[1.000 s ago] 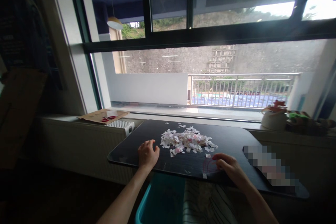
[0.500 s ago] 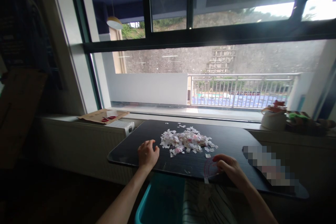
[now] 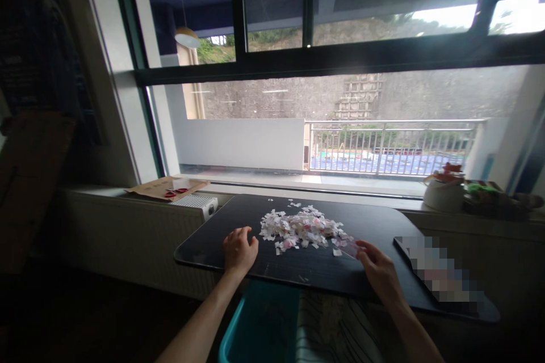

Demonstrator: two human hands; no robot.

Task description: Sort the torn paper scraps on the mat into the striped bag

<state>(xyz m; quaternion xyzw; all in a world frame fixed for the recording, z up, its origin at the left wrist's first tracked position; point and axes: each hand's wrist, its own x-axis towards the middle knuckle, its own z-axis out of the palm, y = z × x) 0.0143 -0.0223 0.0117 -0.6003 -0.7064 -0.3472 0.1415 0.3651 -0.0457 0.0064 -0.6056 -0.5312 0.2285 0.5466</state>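
Observation:
A loose heap of small torn white paper pieces (image 3: 304, 227), some tinged pink, lies on the dark tabletop (image 3: 208, 238). My right hand (image 3: 378, 269) pinches a clear plastic protractor (image 3: 349, 247) by its edge. The protractor is at the heap's right side, close to the table; whether it touches the papers is hard to see. Left of the heap, my left hand (image 3: 240, 249) rests on the tabletop, fingers loosely bent and thumb a little apart, with nothing visible in it. A single paper square (image 3: 337, 252) sits just left of the protractor.
Under the table's front edge stands a teal bin (image 3: 232, 329). A blurred-out flat item (image 3: 438, 272) lies on the right of the table. Red-handled scissors (image 3: 176, 192) lie on brown paper (image 3: 149, 188) on the sill, and a white pot (image 3: 443, 193) stands at the right.
My right hand has lifted the protractor from the table's front edge and moved it forward to the heap's right side; a paper bit at its lower end no longer shows. My left hand stays put.

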